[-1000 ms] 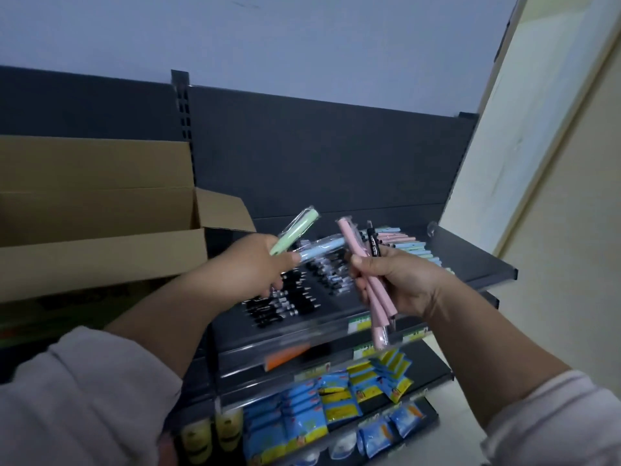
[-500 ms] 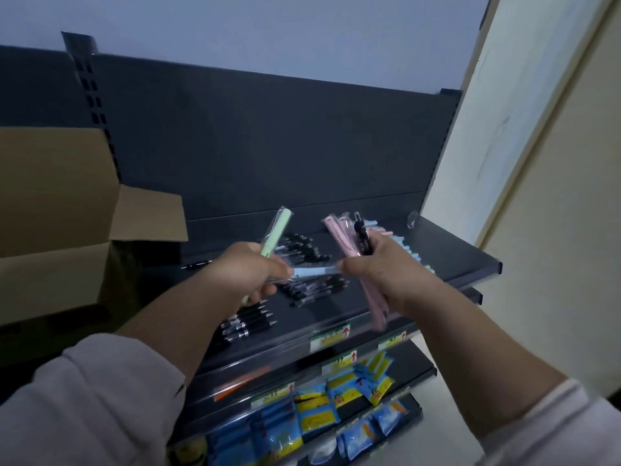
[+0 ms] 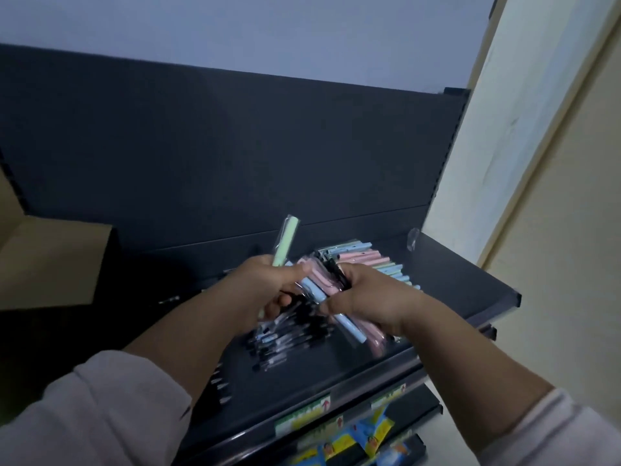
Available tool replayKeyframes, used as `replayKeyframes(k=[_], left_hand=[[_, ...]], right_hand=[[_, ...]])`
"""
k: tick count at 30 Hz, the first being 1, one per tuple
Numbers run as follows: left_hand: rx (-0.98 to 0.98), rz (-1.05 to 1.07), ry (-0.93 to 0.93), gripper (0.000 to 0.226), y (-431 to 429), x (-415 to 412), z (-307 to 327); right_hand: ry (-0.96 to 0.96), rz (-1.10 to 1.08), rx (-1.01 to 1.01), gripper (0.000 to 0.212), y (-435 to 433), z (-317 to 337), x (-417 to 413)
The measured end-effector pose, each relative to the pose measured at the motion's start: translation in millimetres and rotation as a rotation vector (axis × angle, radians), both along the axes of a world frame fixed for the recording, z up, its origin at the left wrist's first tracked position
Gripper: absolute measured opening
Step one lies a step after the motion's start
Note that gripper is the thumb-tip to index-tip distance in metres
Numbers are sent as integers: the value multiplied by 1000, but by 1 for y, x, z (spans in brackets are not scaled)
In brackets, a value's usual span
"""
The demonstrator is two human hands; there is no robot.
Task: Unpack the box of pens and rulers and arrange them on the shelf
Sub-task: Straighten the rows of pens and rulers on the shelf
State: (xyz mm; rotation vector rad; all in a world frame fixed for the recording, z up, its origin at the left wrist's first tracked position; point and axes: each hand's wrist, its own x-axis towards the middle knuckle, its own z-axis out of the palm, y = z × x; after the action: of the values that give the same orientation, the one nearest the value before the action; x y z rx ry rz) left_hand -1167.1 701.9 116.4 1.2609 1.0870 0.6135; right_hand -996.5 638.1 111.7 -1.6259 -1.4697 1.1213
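The left hand (image 3: 265, 290) is gripping a wrapped green pen (image 3: 285, 243) with its fingers curled round the lower half, so the pen is standing almost upright above the fist, clear of the stock below. The right hand (image 3: 369, 297) is clamping a bundle of pink pens (image 3: 374, 341) in its curled fingers, and its thumb is pressing a blue pen (image 3: 349, 327) against that bundle. The blue pen's upper end is lying at the left fingertips; whether they are touching it cannot be told. Both hands are hovering over the middle of the shelf (image 3: 463, 284), probably because the pens are being sorted by colour in the hands, which is keeping each group ready for its own row. The shelf is carrying two groups. Pastel pens (image 3: 373, 255) are lying side by side in a neat row toward the back right corner, banded by colour. Black pens (image 3: 285, 338) are lying in a looser heap nearer the front left, partly hidden under the hands. The box (image 3: 53, 264) is sitting at the shelf's left edge with a flap open; its contents are out of view, and no ruler is showing. On the tier below, blue and yellow packets (image 3: 356, 435) are showing beneath the front-edge labels (image 3: 302, 418).
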Motion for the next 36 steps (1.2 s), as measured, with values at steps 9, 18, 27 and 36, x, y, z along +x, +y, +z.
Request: replayKeyframes(k=[9,18,27,36], left_hand=[[-58,259,-14,12,37,89,-11],[24,323,-15,11,33,203,-21],[91,310,81,16,39,228,-24],[-32,332,26,76,65,212,-12]], right_hand=[[718,-233,-245,13,72,-5,109],[740,-136,-341,25,109,-23,169],[494,233,-136,31,131,-31,208],[-95,588,-123,28,164,-4,241]])
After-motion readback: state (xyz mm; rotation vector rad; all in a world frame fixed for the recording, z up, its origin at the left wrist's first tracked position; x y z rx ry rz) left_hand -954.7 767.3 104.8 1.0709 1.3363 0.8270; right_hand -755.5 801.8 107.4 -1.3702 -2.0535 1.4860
